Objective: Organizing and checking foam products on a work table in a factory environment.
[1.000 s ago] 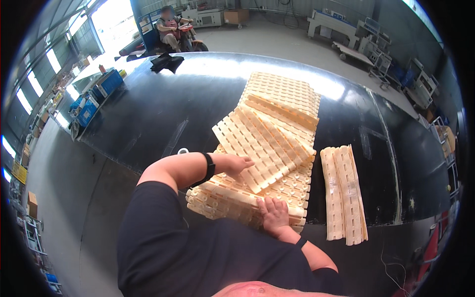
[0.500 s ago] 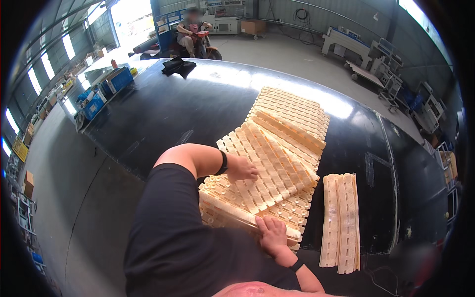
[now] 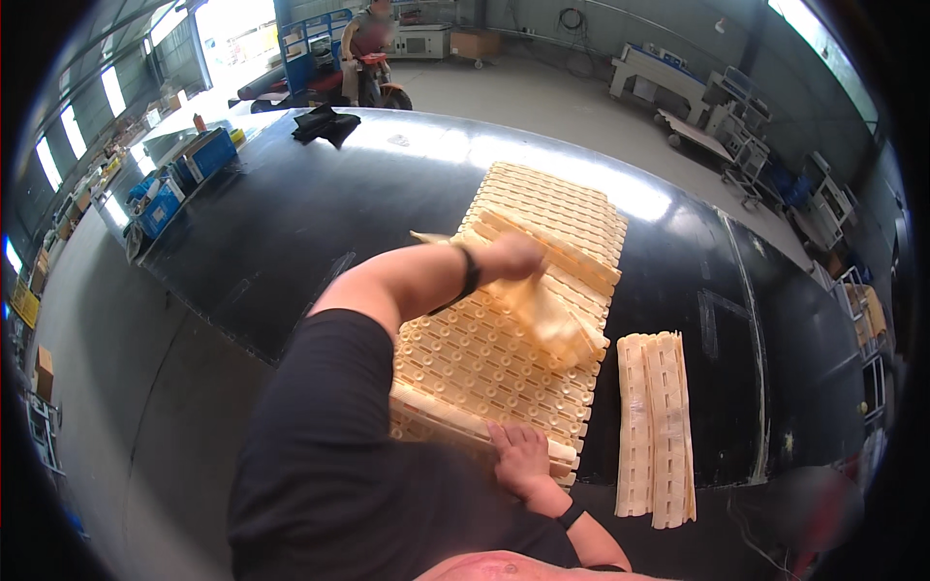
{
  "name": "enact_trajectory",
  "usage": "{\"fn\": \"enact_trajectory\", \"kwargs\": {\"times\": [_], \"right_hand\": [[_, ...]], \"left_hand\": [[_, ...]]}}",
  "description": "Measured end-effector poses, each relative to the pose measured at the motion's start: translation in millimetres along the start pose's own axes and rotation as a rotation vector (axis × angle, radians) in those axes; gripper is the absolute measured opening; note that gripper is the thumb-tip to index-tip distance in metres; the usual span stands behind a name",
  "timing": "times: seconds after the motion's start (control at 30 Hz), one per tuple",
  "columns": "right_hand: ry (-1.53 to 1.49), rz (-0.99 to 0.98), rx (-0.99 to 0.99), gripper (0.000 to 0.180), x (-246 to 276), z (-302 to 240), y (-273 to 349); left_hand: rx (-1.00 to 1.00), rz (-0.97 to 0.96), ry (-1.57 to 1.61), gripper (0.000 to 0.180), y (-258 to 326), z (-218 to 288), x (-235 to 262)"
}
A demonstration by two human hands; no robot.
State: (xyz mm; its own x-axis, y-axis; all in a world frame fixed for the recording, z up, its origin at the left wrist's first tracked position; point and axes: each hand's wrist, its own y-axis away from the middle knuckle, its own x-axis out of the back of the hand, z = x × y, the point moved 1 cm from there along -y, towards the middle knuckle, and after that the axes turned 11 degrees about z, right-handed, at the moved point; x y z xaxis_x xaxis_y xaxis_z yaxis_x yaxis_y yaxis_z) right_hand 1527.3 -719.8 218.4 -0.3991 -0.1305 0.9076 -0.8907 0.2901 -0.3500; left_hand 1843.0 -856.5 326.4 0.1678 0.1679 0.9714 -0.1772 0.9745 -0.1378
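A stack of cream slotted sheets with toothed edges lies on the dark table. Rows of round studs show on the near sheet. My left hand is closed on a loose slotted sheet, lifted and smeared by motion; its fingertips are partly hidden. Across the near end of the stack runs a long cream strip. My right hand rests on that strip near its right end, fingers stretched out over it. Another narrow cream strip lies crosswise beyond my left hand.
To the right, separate cream slotted strips lie side by side on the dark table. A black cloth and blue bins are at the far left. Beyond the table, a person is beside a red vehicle.
My left hand has moved away from me and lifted the loose sheet, uncovering more studs. My right hand stays on the near strip. The distant person appears more upright.
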Motion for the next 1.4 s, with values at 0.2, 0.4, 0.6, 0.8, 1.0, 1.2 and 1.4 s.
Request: {"fn": "enact_trajectory", "kwargs": {"times": [0.2,0.4,0.6,0.8,1.0,1.2,1.4], "right_hand": [[0.022,-0.098,-0.082,0.072,8,1,-13],[-0.049,-0.31,-0.207,0.067,5,20,-29],[-0.045,-0.156,-0.093,0.069,19,30,-33],[-0.102,0.059,-0.546,0.08,34,65,37],[-0.91,0.303,-0.546,0.071,8,72,77],[-0.844,0.224,-0.634,0.064,4,82,90],[-0.555,0.316,-0.913,0.069,-2,105,67]], "left_hand": [[-0.111,0.831,0.211,0.061,-16,46,55],[-0.085,0.052,-0.04,0.057,246,40,1],[0.666,0.201,0.562,0.084,323,-22,-53],[0.847,0.395,0.749,0.078,334,-28,-91],[0.936,0.396,1.319,0.07,340,-22,-76],[0.755,0.218,0.674,0.068,345,-11,-64],[-0.016,-0.137,-0.007,0.072,319,63,-73]]}}
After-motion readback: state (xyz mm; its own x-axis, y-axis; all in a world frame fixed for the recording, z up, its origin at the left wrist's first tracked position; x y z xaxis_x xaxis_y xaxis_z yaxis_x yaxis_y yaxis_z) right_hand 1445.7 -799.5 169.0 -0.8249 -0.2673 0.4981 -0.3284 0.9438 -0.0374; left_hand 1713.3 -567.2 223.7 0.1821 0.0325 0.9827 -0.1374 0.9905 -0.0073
